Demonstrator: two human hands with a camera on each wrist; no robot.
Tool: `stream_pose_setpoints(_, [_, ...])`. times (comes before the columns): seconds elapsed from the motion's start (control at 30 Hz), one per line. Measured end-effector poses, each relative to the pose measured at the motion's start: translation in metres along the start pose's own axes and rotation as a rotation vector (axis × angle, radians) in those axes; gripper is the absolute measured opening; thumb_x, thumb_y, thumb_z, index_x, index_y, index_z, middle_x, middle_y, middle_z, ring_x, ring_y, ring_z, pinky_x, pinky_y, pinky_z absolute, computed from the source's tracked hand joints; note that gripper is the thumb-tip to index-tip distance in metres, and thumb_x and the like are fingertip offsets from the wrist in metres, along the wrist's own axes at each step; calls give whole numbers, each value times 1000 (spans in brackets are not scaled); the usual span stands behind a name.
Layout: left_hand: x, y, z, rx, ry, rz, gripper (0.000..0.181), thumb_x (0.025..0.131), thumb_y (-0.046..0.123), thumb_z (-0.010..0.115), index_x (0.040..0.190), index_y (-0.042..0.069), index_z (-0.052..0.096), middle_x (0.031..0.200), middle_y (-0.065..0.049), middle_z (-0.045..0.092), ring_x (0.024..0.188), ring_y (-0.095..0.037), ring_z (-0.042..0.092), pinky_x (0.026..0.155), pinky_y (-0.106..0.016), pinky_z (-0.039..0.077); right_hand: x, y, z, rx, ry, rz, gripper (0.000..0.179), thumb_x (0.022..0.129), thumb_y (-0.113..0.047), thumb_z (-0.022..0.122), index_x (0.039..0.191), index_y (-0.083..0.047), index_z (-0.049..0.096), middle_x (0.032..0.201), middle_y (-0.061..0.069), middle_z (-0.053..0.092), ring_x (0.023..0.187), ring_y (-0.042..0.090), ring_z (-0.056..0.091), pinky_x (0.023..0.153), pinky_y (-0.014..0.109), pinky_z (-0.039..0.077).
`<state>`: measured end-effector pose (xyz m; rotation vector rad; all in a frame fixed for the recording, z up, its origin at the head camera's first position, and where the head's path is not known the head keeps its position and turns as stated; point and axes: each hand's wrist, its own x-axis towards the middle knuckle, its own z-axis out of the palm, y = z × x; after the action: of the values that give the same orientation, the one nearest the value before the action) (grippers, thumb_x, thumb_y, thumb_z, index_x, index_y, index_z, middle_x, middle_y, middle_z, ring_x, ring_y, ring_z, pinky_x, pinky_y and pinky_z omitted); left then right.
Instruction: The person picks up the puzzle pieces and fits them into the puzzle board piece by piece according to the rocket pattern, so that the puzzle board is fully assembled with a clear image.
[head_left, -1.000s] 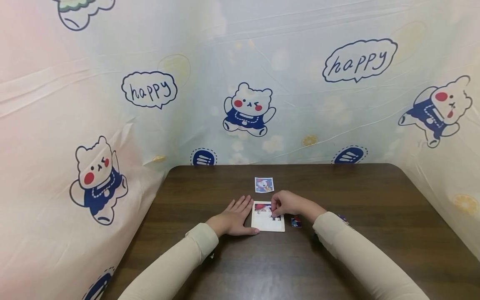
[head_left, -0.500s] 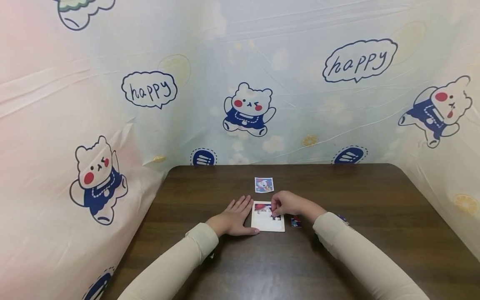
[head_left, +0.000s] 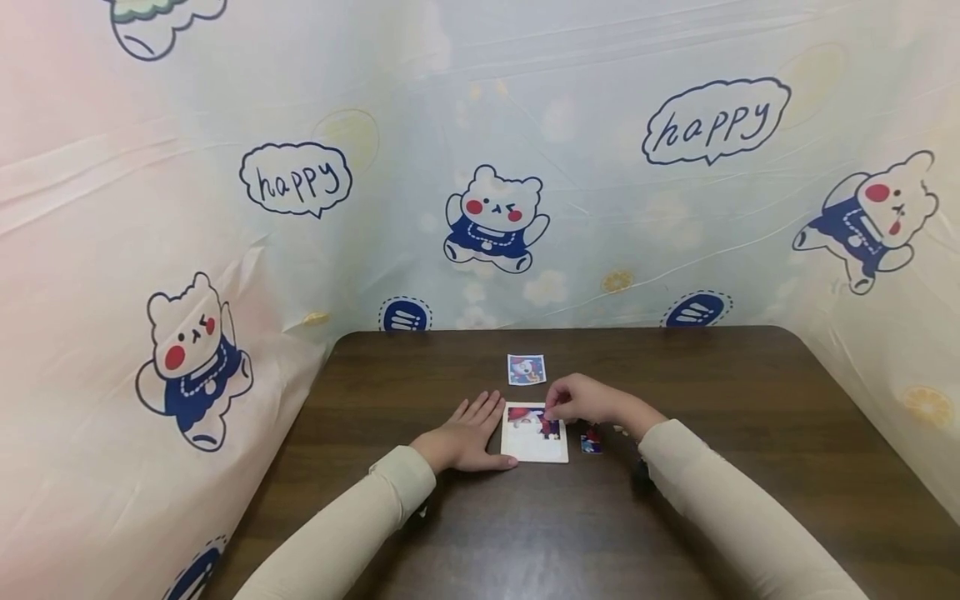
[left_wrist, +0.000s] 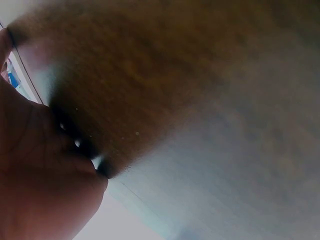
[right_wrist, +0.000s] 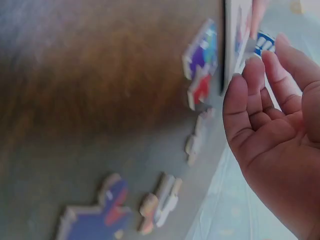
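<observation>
On the desk [head_left: 420, 367] before us lies a shallow white puzzle tray [head_left: 534, 452], with a patch of joined jigsaw pieces [head_left: 551, 430] along its far and right parts and bare white on its near side. Our left hand [head_left: 461, 442] rests flat just left of the tray with fingers stretched out, the thumb at the tray's near left corner. Our right hand [head_left: 592, 400] comes in from the right, fingers bent and tips at the tray's far right part; we cannot tell whether a piece sits between them. Just right of the tray lies a dark blue and red loose piece [head_left: 590, 443], and the right wrist view shows more scattered pieces [right_wrist: 162, 202] on the desk, blurred. Beyond the tray, a picture card [head_left: 527, 369] lies flat. The pale, thick edges suggest stiff cardboard or thin wood, so we judge each piece light and firm, with knobs that could chip or bend if forced. We would pinch a piece by opposite straight edges, thumb against forefinger, rather than by a knob. The tray itself seems light enough to slide, so we would steady it by its rim, off the pieces.
</observation>
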<state>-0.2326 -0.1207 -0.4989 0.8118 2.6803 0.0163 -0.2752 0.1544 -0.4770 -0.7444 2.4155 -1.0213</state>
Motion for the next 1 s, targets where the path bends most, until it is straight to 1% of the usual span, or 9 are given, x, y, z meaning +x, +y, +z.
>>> stream_pose_setpoints(0.13, [0, 0, -1, 13, 5, 3, 115, 80, 90, 32, 160, 12, 4, 167, -6, -1, 152, -26, -1, 119, -51, 7, -5, -2, -10, 26, 5, 4, 12, 97, -25, 67, 96, -14, 70, 87, 8, 68, 74, 24, 63, 69, 39, 55])
stream_pose_setpoints(0.27, [0, 0, -1, 20, 13, 10, 115, 80, 90, 32, 160, 12, 5, 166, -6, 0, 152, -26, 0, 119, -51, 7, -12, -2, -19, 35, 3, 13, 16, 97, -30, 66, 99, -15, 71, 87, 8, 68, 74, 26, 64, 69, 42, 55])
stream_pose_setpoints(0.43, [1, 0, 0, 21, 8, 9, 115, 80, 89, 33, 160, 12, 4, 166, -6, 0, 152, -26, -1, 119, -51, 7, -24, 0, -30, 62, -5, 39, 28, 97, -34, 65, 105, -8, 71, 88, 10, 69, 78, 29, 65, 72, 48, 55])
stream_pose_setpoints(0.53, [2, -2, 1, 9, 4, 10, 115, 80, 89, 34, 160, 12, 4, 166, -7, -1, 152, -26, -2, 119, -51, 5, -33, 1, -38, 91, -13, 60, 33, 97, -35, 64, 109, -4, 70, 92, 12, 69, 82, 32, 65, 77, 50, 54])
stream_pose_setpoints(0.7, [5, -4, 4, -40, 4, 14, 118, 78, 91, 34, 160, 12, 4, 167, -6, -2, 152, -25, -4, 119, -52, 3, -51, 4, -47, 90, -17, 64, 35, 98, -35, 63, 110, -3, 69, 92, 15, 68, 85, 36, 63, 80, 53, 53])
stream_pose_setpoints(0.83, [4, -4, 3, -51, -4, 9, 118, 78, 91, 33, 160, 13, 3, 167, -5, -3, 152, -25, -5, 119, -52, 2, -66, 12, -53, 94, -14, 68, 34, 99, -32, 62, 111, -2, 69, 92, 15, 67, 84, 35, 62, 79, 53, 52])
stream_pose_setpoints(1.0, [7, -6, 7, -34, -1, 3, 119, 76, 93, 32, 160, 15, 1, 166, -3, -5, 151, -22, -7, 119, -50, 1, -86, 24, -59, 104, -24, 75, 33, 99, -30, 62, 112, 0, 68, 98, 16, 68, 87, 31, 64, 81, 48, 54])
